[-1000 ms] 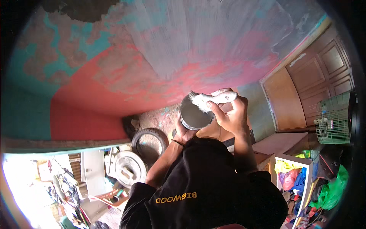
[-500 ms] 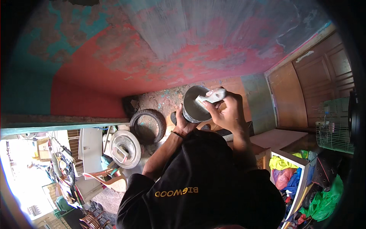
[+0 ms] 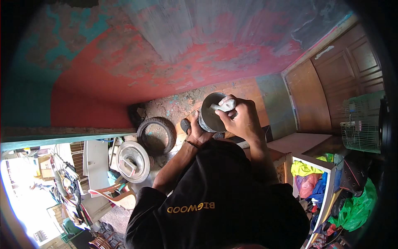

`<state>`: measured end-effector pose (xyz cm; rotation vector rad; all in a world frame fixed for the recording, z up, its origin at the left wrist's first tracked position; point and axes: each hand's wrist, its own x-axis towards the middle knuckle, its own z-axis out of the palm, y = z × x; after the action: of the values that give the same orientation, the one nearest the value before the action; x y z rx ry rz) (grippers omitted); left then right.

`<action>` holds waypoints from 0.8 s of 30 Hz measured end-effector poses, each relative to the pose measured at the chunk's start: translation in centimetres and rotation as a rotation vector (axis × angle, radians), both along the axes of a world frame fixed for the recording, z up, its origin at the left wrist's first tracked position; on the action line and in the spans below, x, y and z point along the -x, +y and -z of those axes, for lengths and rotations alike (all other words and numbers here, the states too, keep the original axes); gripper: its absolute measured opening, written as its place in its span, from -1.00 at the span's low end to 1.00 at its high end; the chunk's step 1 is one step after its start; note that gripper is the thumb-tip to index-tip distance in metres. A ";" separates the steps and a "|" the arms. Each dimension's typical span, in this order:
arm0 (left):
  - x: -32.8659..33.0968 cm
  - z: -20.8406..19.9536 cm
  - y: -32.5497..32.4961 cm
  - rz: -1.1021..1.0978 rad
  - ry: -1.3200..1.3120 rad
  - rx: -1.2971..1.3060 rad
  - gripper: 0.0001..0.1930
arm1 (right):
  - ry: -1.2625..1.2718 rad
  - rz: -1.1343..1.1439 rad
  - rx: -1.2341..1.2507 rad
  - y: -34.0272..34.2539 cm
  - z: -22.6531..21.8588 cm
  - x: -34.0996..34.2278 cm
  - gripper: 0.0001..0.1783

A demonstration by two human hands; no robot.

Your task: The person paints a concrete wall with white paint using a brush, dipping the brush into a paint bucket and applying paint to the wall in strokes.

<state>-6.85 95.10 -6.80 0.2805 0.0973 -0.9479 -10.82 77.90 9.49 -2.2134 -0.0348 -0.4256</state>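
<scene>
My left hand (image 3: 197,132) is wrapped round the side of a grey bucket (image 3: 210,101), holding it up in front of my body. Grey matter coats the inside of the bucket. In my right hand (image 3: 246,118) is a paintbrush with a pale, smeared handle (image 3: 227,105), gripped between thumb and fingers. The brush points down into the bucket, and its bristles are hard to make out there. Ahead of me rises a wall (image 3: 174,50) with worn red and teal paint and grey streaks brushed over its upper part.
A loose tyre (image 3: 156,135) lies on the floor to the left, beside a round metal lid (image 3: 132,162) and a wooden-armed chair (image 3: 114,193). At the right are a brown door (image 3: 352,66), a green wire cage (image 3: 360,124) and a white-framed cabinet (image 3: 329,174) stuffed with bags.
My right hand and the brush have shifted slightly left over the bucket. The left hand keeps its hold on the bucket, and the whole view has moved a little.
</scene>
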 end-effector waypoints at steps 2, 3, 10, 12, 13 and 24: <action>0.3 0.3 -0.3 0.004 -0.026 0.014 -0.07 | 0.015 -0.024 -0.036 -0.2 -0.1 0.4 -0.79; 0.4 0.4 -0.4 0.003 -0.053 0.027 -0.07 | 0.014 -0.019 -0.035 -0.2 -0.1 0.6 -0.79; 1.3 0.4 -0.9 0.059 -0.071 0.041 -0.07 | 0.020 0.046 -0.033 -0.8 0.4 2.2 -0.79; 1.5 0.6 -0.9 0.057 -0.039 -0.014 -0.08 | 0.026 0.075 -0.060 -0.8 0.4 2.7 -0.79; 1.6 0.7 -0.9 0.059 -0.041 -0.015 -0.08 | -0.019 0.111 -0.146 -0.8 0.3 2.9 -0.79; 0.7 2.3 0.5 0.133 0.004 -0.097 0.01 | -0.078 0.147 -0.726 -1.7 1.9 2.8 -0.74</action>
<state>-7.54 95.60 -9.08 0.3788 0.1296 -1.0769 -13.60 76.19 7.63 -1.4876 0.2116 -0.5083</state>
